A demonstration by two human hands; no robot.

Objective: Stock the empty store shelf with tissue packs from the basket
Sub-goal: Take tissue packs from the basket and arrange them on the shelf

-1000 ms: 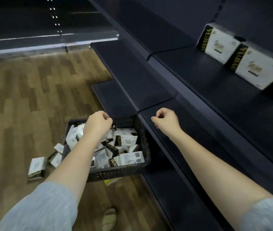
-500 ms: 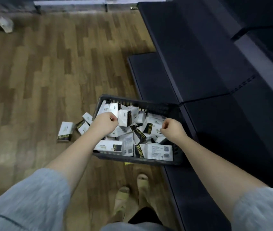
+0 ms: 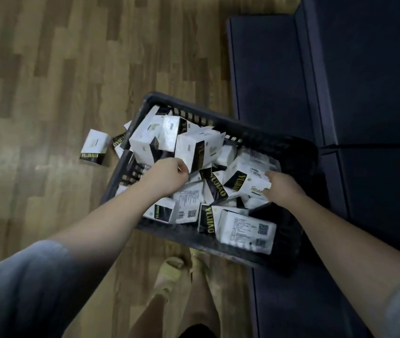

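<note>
Left hand [image 3: 167, 174] pinches tissue pack [image 3: 200, 148] by its near corner | right hand [image 3: 283, 189] grips second pack [image 3: 247, 184], long axis running leftward | both in basket [image 3: 289, 147] | shelf [image 3: 364, 93] lies rightward.

**What we cannot make out**

Our left hand [image 3: 167, 173] covers its own fingertips, so we cannot tell its grip on the tissue pack [image 3: 200, 148]. Our right hand [image 3: 283, 189] blurs against another pack [image 3: 247, 182]. The dark shelf [image 3: 364, 93] is cut off at the right edge.
</note>
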